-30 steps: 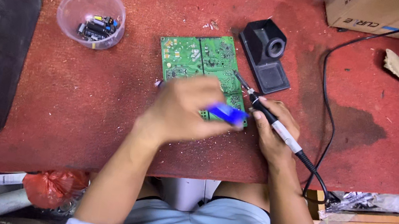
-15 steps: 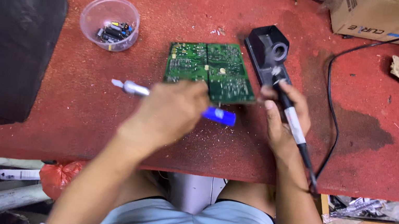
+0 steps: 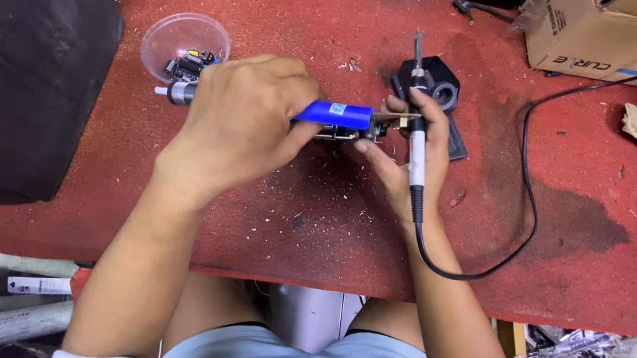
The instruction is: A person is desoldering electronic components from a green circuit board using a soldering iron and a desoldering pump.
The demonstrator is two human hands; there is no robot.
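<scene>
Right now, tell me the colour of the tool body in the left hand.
Bright blue, clearest in the head view: the desoldering pump.

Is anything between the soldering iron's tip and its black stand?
Nothing visible. The right hand holds the soldering iron with its tip pointing away, just in front of the stand. The left hand and its blue pump sit off to the left, beside that path.

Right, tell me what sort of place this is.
Probably an electronics repair bench: the right hand holds a corded soldering iron, its black stand sits behind, and a clear bowl holds small components.
</scene>
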